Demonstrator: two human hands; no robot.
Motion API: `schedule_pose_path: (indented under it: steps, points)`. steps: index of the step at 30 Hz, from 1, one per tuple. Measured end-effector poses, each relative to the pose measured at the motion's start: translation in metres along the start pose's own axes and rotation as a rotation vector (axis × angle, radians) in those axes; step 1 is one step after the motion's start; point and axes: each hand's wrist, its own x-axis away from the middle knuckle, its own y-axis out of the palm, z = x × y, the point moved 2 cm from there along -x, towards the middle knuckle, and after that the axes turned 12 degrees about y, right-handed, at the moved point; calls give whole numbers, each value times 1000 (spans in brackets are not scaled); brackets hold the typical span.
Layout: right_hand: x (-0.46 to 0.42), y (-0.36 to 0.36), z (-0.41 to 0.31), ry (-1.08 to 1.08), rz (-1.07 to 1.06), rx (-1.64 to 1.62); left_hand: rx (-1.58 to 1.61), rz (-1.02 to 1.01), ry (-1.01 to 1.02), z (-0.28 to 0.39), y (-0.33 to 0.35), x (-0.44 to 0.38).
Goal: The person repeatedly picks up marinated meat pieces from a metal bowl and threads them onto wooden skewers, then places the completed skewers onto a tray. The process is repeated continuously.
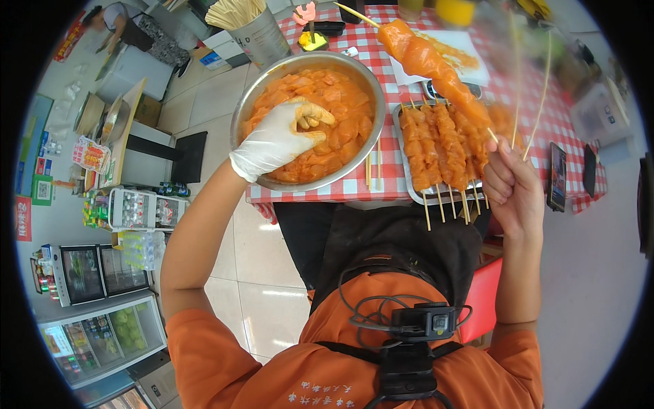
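Note:
My left hand (286, 134), in a white glove smeared orange at the fingers, is over a metal bowl (377, 138) of marinated meat pieces (342, 92). Its fingers curl, with thumb and forefinger apart and no piece visible between them. Bare, my right hand (513, 186) grips the lower end of a wooden skewer threaded with meat (424, 66), which slants up to the left. Bare sticks (540, 92) also rise from that hand. Below the raised skewer, a metal tray (406, 168) bears several loaded skewers (449, 143), their stick ends jutting over the front edge.
A red-and-white checked tablecloth (332, 195) covers the table. Loose sticks (379, 163) lie between bowl and tray. Behind stand a metal canister (263, 41) of sticks and white paper (454, 51) with orange stains. A phone (557, 176) is at right. Another person (135, 33) bends at far left.

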Motion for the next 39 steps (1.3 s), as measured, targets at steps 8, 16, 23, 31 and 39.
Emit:
schedule_pose_path:
  steps: [8, 16, 23, 31, 39]
  points:
    - [0, 0, 1, 10, 16, -4, 1056, 351, -83, 1, -16, 6]
    - [-2, 3, 2, 17, 14, -12, -557, -29, 20, 6, 9, -4]
    - [0, 3, 2, 11, 14, -14, -764, -119, -6, 8, 24, -11]
    - [3, 1, 1, 9, 38, 2, -671, -89, -39, 1, 25, -20]
    - [5, 2, -3, 7, 8, 24, -619, -104, 18, 0, 17, -12]
